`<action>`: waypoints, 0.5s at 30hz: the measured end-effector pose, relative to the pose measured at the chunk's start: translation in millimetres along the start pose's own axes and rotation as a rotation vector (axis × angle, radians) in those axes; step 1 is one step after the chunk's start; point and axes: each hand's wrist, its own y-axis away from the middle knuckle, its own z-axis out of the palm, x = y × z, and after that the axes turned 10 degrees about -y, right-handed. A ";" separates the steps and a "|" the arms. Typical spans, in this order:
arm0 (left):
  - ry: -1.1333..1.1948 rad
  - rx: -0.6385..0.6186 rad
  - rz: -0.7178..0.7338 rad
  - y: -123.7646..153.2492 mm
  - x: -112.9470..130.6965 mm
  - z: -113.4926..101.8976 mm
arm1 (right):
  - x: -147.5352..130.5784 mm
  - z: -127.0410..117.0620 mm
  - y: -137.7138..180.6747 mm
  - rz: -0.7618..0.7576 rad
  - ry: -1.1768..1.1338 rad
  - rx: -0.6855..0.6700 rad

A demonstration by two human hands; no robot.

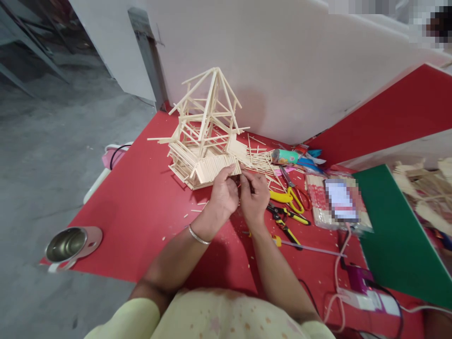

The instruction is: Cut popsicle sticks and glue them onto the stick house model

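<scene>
Wooden-stick model building (207, 113) on a red tabletop (141, 188)
My left hand (225, 194) and right hand (255, 195) meet close together at its slatted panel (213, 169); their grip I cannot tell.

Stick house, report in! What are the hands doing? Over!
Left hand, right hand: together at stick house, near side; grip unclear. Upright, top open framework. Loose sticks close by; nothing visibly blocking.

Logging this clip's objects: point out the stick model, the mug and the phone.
Stick model (204, 127), head view, on its front roof beam.
Mug (92, 235), head view, on its outer wall.
Phone (341, 200), head view, on its screen.
</scene>
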 end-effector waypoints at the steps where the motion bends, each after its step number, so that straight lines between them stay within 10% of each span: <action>1: 0.000 0.003 -0.001 0.2 0.2 0.1 | 0.0 0.0 -0.1 -0.001 0.000 -0.001; 15: -0.031 0.023 -0.008 0.1 0.5 -1.2 | -0.7 -1.5 0.3 -0.006 -0.019 -0.007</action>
